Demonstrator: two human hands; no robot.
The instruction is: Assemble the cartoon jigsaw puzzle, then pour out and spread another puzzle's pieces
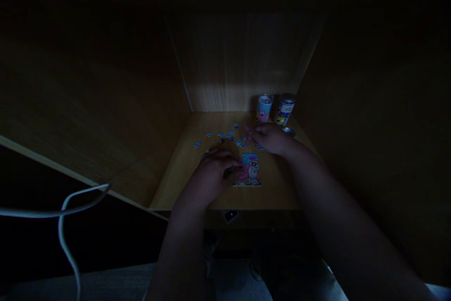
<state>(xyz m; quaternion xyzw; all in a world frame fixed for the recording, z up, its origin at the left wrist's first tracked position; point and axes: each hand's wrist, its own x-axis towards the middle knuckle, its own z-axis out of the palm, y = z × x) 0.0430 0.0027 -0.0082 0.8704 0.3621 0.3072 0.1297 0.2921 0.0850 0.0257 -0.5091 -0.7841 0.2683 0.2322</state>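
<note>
In the dim head view, a jigsaw puzzle with a pink cartoon figure lies flat near the shelf's front edge. My left hand rests at its left side, the curved fingers and thumb apart, their tips touching the puzzle's left edge. Farther back, my right hand is closed, with its fingertips pinching a small pink piece that looks like a puzzle piece; poor light blurs its outline. Several loose puzzle pieces with blue tops are scattered behind the puzzle, some partly hidden by my right hand.
At the back right stand an open clear-rimmed can and a lidded can. A round metal lid lies before them. Wooden panels close in the shelf. A white cable loops at lower left.
</note>
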